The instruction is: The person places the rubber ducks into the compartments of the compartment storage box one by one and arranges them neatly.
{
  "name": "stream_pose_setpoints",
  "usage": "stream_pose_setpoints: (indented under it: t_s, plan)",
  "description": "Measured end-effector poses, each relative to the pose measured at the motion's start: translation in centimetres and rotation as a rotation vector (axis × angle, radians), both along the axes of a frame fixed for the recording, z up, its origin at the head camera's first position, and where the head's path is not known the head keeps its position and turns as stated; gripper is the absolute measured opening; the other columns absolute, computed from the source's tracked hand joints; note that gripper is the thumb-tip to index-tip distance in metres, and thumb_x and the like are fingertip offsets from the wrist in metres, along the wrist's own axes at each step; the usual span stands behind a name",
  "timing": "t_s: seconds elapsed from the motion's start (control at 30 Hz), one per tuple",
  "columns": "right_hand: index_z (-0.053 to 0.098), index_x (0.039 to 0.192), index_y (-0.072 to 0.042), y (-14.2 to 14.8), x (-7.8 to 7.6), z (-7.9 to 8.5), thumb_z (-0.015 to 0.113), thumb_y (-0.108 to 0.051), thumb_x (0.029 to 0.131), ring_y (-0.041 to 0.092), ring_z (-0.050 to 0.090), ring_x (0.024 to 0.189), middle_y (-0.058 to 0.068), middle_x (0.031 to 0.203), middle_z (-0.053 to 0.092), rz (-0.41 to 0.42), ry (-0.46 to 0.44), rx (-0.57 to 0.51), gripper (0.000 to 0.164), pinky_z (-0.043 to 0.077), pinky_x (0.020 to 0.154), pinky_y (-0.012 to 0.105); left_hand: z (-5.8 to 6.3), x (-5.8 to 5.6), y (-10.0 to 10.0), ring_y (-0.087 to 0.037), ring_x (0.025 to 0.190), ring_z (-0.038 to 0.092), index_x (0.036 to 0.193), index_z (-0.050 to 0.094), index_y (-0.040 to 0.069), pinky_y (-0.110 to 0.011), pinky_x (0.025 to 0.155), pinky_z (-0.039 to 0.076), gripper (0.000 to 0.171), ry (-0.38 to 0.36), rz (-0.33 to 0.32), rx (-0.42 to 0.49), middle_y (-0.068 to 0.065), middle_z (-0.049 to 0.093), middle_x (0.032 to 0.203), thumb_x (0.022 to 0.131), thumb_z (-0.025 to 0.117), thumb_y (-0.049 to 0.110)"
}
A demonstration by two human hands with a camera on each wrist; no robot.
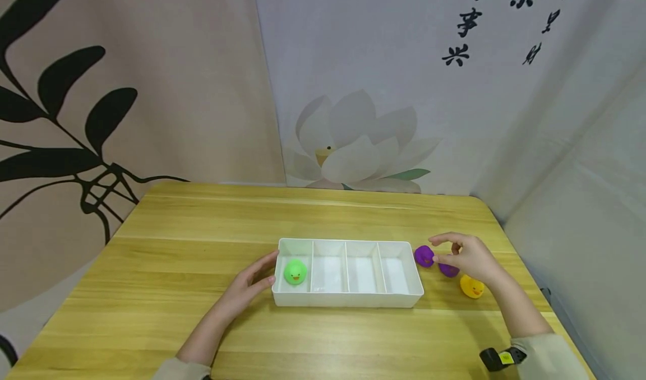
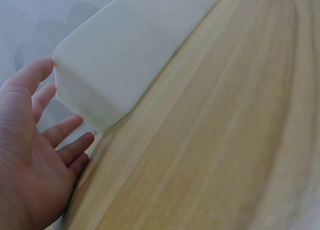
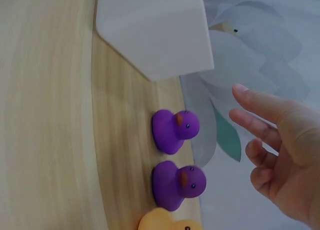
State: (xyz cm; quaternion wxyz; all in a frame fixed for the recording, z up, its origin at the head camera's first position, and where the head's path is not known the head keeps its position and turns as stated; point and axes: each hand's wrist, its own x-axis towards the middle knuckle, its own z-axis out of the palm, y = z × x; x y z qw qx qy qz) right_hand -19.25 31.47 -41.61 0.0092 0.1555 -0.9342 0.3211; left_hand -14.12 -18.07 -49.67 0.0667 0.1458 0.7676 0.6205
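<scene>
Left hand [image 1: 248, 289] rests straight fingers [image 2: 64, 130] against the tray [image 1: 348, 300]; right hand [image 1: 466, 256], fingers [image 3: 255, 104] apart, hovers over two purple ducks [image 3: 175, 130] near the surface's right edge.

Matt white plastic tray [image 1: 348, 300], wood-grain table [image 1: 202, 256]

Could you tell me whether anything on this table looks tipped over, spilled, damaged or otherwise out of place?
Nothing stands out. The white tray sits flat, the green duck sits upright in its leftmost compartment, and two purple ducks and a yellow duck stand upright beside it.
</scene>
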Motion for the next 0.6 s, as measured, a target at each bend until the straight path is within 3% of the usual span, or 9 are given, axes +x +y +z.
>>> stream_pose_setpoints:
  t_s: [0.33,0.6]
  plan:
    - [0.069,0.111,-0.003,0.7,-1.3,-0.9,0.077,-0.009,0.081,0.020,0.046,0.071,0.014,0.104,0.068,0.064,-0.082,-0.013,0.031,0.038,0.048,0.024,0.1,0.0,0.0,-0.038,0.134,0.033,0.147,0.040,0.017,-0.060,0.105,0.026,0.053,-0.005,-0.001,0.007,-0.016,0.039,0.147,0.097,0.058,0.016]
    - [0.070,0.111,-0.005,1.0,-2.1,-1.2,0.077,-0.012,0.082,0.020,0.045,0.073,0.009,0.102,0.067,0.079,-0.125,0.032,0.031,0.038,0.051,0.026,0.1,0.0,0.0,-0.038,0.134,0.034,0.147,0.040,0.017,-0.059,0.105,0.027,0.053,-0.002,-0.006,0.009,-0.016,0.039,0.147,0.097,0.058,0.017]
